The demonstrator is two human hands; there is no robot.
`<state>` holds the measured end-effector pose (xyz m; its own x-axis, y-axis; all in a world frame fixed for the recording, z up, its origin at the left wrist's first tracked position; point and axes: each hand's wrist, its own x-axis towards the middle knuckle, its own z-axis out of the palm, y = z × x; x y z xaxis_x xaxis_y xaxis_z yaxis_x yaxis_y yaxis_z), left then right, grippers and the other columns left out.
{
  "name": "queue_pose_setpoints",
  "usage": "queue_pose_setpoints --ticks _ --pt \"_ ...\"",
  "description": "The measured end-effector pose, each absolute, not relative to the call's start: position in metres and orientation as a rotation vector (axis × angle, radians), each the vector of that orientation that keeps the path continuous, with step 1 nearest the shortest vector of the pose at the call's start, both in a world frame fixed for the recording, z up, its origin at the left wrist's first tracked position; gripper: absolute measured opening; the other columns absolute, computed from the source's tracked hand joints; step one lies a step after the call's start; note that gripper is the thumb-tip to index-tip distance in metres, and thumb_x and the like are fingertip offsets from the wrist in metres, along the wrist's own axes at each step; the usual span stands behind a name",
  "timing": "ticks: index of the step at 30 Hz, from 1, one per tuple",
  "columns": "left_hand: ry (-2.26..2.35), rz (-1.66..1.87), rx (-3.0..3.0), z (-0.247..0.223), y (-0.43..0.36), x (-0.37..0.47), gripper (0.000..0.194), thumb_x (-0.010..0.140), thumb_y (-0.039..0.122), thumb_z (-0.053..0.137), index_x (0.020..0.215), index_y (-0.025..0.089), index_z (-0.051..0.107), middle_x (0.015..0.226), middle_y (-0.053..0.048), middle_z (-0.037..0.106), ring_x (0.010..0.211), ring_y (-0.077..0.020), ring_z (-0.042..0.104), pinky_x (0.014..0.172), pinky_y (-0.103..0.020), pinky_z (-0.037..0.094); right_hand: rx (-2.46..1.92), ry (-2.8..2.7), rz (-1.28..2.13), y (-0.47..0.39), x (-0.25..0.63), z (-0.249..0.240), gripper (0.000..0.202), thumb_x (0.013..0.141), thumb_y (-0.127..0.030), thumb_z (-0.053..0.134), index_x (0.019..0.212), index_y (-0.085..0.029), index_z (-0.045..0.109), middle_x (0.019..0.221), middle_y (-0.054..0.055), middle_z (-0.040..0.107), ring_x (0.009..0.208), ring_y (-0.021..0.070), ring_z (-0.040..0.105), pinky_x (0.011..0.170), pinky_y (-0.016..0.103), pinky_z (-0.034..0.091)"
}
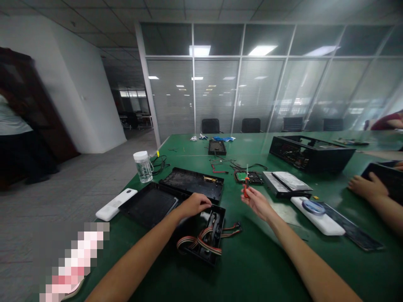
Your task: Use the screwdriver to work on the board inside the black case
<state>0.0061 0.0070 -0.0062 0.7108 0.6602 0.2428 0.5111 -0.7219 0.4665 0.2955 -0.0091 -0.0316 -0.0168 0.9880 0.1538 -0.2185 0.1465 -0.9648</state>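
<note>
My right hand (256,201) holds a screwdriver (247,186) with an orange-red handle, its shaft pointing up, over the green table. My left hand (197,204) is at the upper left edge of a black case part (217,251), its fingers bent together; whatever may be between the fingertips is too small to make out. Striped red, white and black cables (200,241) lie over that part and reach past its right side. Behind and left of my left hand are two flat black panels (192,182), (147,203).
A lidded water bottle (144,167) and a white device (116,204) stand at the left. To the right are a drive-like metal box (280,184), another white device (317,216) and a large black chassis (308,155). Another person's hand (368,186) rests at the far right.
</note>
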Motion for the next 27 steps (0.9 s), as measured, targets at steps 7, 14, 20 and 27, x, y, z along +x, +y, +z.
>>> queue_pose_setpoints --ticks 7,14,20,27 --pt "1.224 0.157 2.61 -0.001 0.021 -0.035 0.011 0.072 0.017 0.057 0.076 0.015 0.068 0.071 -0.002 0.066 0.064 -0.0129 0.058 0.063 -0.019 0.041 -0.913 -1.45 1.069 -0.026 0.256 -0.034 0.032 0.079 -0.048 0.049 0.068 -0.02 0.037 0.056 -0.005 0.042 0.046 0.0083 0.039 0.048 0.023 0.035" --pt "1.201 0.119 2.438 0.006 0.021 -0.045 0.032 0.068 0.031 0.064 0.097 0.018 0.063 0.074 0.001 0.064 0.063 -0.0111 0.056 0.056 -0.017 0.039 -0.907 -2.388 0.559 -0.091 0.219 0.012 0.023 0.086 -0.034 0.042 0.095 -0.019 0.057 0.091 0.006 0.061 0.082 0.0165 0.056 0.074 0.029 0.042" --pt "1.252 0.4 2.589 0.022 0.049 -0.041 0.024 0.078 0.026 0.053 0.097 0.014 0.061 0.084 -0.003 0.063 0.074 -0.012 0.057 0.068 -0.019 0.042 -1.048 -2.716 0.147 -0.158 0.21 -0.008 0.04 0.076 -0.033 0.056 0.113 -0.018 0.052 0.115 0.011 0.056 0.089 0.0216 0.058 0.074 0.03 0.046" --pt "1.183 -0.335 2.642 0.019 0.092 -0.019 0.032 0.067 0.025 0.067 0.098 0.019 0.063 0.085 0.001 0.065 0.072 -0.0109 0.06 0.061 -0.016 0.043 -1.106 -2.474 -0.43 -0.192 0.227 -0.056 0.027 0.073 -0.027 0.059 0.098 -0.016 0.056 0.1 0.009 0.064 0.072 0.0194 0.061 0.057 0.027 0.048"
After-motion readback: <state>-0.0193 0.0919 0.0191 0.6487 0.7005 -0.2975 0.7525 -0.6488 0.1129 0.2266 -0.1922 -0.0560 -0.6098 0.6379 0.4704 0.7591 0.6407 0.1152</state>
